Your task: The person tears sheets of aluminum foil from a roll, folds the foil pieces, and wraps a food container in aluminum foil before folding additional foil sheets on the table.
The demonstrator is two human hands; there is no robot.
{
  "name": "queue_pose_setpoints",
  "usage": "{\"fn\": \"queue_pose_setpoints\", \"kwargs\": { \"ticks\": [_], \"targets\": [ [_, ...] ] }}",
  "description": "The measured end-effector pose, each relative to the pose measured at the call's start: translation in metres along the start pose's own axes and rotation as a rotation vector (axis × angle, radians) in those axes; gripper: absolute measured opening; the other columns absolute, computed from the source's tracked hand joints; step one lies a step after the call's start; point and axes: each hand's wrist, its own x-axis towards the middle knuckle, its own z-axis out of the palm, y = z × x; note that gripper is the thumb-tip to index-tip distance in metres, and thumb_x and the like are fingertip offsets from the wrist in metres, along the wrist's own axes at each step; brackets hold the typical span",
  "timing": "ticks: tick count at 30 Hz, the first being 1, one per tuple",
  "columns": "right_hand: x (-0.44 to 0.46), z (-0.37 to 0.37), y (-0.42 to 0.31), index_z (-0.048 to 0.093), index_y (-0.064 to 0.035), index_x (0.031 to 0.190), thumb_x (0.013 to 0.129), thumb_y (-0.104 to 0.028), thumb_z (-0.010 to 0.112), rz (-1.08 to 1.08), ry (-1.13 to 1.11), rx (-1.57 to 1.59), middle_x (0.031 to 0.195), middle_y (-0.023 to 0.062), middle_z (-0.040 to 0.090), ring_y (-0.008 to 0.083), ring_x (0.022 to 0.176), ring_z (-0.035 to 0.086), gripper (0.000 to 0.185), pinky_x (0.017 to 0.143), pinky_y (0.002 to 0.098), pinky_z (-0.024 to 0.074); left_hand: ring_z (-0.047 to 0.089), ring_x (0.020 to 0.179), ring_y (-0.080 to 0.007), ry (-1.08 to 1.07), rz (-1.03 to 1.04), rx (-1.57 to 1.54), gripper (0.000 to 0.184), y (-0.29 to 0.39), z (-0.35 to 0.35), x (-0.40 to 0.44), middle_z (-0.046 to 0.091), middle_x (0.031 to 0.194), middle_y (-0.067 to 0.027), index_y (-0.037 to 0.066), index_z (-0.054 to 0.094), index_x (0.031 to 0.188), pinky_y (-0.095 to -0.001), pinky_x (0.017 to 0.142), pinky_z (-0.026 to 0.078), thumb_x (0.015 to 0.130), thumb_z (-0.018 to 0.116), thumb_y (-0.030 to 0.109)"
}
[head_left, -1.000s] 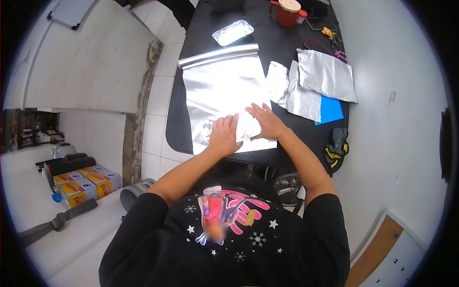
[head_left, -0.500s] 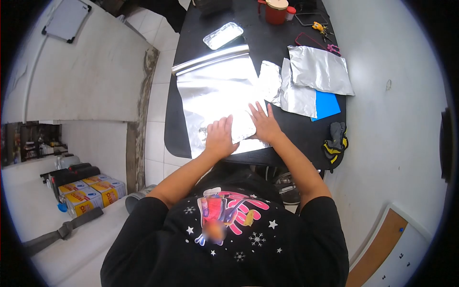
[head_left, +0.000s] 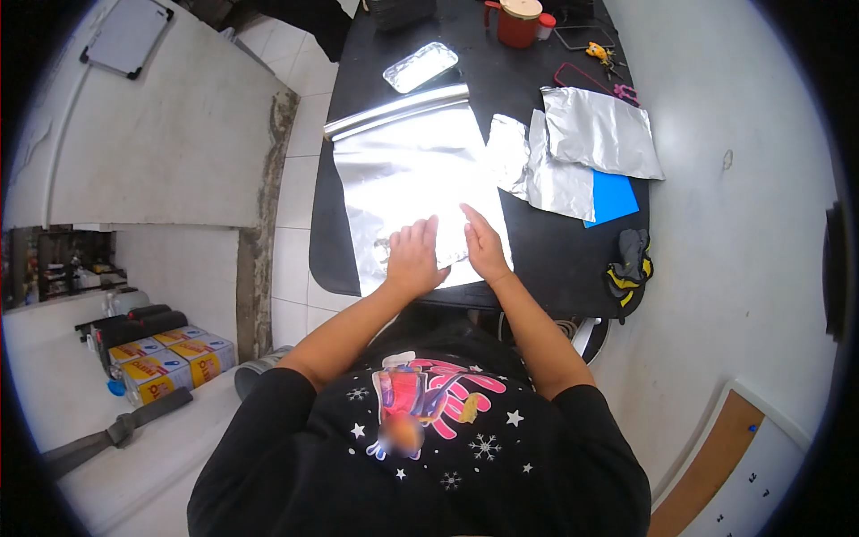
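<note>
A sheet of aluminium foil lies spread on the black table, still joined to its foil roll at the far end. My left hand rests on a small foil-covered shape near the sheet's front edge, fingers stretched forward. To its right my right hand stands on its side over the sheet, fingers extended and close together. Neither hand grips anything that I can see. Glare and my hands hide most of the shape between them. Beyond the roll sits a shiny foil tray.
Right of the sheet lie several foil pieces over a blue sheet. Grey-yellow gloves lie at the right edge. Farther back are a red mug, a red-lidded jar and small yellow pliers. A white wall borders the right.
My right hand has drawn inward to the left, its spread fingers coming together and turning onto their side. My left hand has stayed almost where it was.
</note>
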Motion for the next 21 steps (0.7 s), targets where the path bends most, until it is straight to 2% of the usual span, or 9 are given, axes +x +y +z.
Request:
{"fn": "queue_pose_setpoints", "kwargs": {
  "ticks": [3,5,6,8,13,16,19,21],
  "targets": [
    [-0.003,0.008,0.008,0.046,-0.0012,0.131,0.096,-0.011,0.042,0.078,0.025,0.009,0.13,0.015,0.052,0.0243,0.121,0.049,0.037,0.101,0.0306,0.036,0.045,0.103,-0.0315,0.032,0.015,-0.005,0.091,-0.002,0.003,0.0,0.045,0.116,-0.0154,0.0,0.033,0.134,-0.0443,0.091,0.033,0.06,0.076,0.03],
    [-0.006,0.012,0.004,0.045,-0.0005,0.117,0.095,-0.012,0.042,0.064,0.088,0.046,0.113,0.0173,0.051,0.029,0.107,0.05,0.025,0.09,0.0348,0.0374,0.045,0.103,-0.0317,0.034,0.017,-0.019,0.09,-0.002,0.002,-0.001,0.046,0.115,-0.0157,0.0,0.033,0.134,-0.0444,0.091,0.033,0.061,0.076,0.029],
    [-0.005,0.015,0.002,0.046,0.0002,0.101,0.093,-0.013,0.043,0.031,0.146,0.064,0.096,0.0199,0.051,0.0338,0.092,0.052,0.016,0.079,0.0391,0.0394,0.045,0.103,-0.0319,0.037,0.019,-0.025,0.089,-0.001,0.002,-0.001,0.046,0.115,-0.0158,0.0,0.033,0.134,-0.0445,0.091,0.033,0.061,0.076,0.029],
    [-0.004,0.016,-0.003,0.049,0.0014,0.088,0.093,-0.015,0.044,0.005,0.199,0.09,0.082,0.0227,0.051,0.0385,0.079,0.054,0.018,0.07,0.043,0.0421,0.045,0.103,-0.032,0.037,0.015,-0.034,0.088,-0.001,0.002,0.0,0.046,0.115,-0.016,0.0,0.033,0.134,-0.0447,0.091,0.033,0.062,0.075,0.028],
    [-0.002,0.016,0.003,0.054,0.0043,0.108,0.096,-0.022,0.043,-0.002,0.203,0.137,0.101,0.0236,0.058,0.0359,0.1,0.056,0.03,0.087,0.0385,0.0435,0.045,0.102,-0.0314,0.015,0.013,-0.017,0.087,-0.001,0.0,0.001,0.046,0.115,-0.0156,0.0,0.033,0.134,-0.0441,0.089,0.032,0.062,0.075,0.027],
    [-0.003,0.018,0.015,0.05,0.007,0.12,0.097,-0.023,0.043,0.125,0.134,0.215,0.113,0.0238,0.058,0.0342,0.111,0.054,0.038,0.096,0.0352,0.0402,0.045,0.101,-0.0297,0.003,0.017,0.003,0.088,-0.001,0.001,0.003,0.045,0.115,-0.014,-0.001,0.032,0.134,-0.0431,0.085,0.033,0.062,0.076,0.026],
    [-0.003,0.019,0.018,0.05,0.0075,0.121,0.098,-0.024,0.041,0.172,0.154,0.318,0.115,0.0237,0.057,0.0322,0.111,0.054,0.04,0.097,0.0346,0.0396,0.045,0.1,-0.0298,-0.012,0.018,0.001,0.088,0.002,-0.006,0.007,0.045,0.114,-0.0139,-0.001,0.032,0.134,-0.0433,0.085,0.033,0.062,0.076,0.026],
    [-0.002,0.015,0.018,0.047,0.0008,0.128,0.1,-0.031,0.035,0.214,0.146,0.403,0.116,0.012,0.056,0.0179,0.097,0.052,0.044,0.09,0.0268,0.04,0.045,0.099,-0.0299,-0.001,0.034,0.001,0.088,0.007,-0.015,0.009,0.045,0.113,-0.014,-0.001,0.033,0.133,-0.0433,0.084,0.033,0.062,0.076,0.024]
  ]
}}
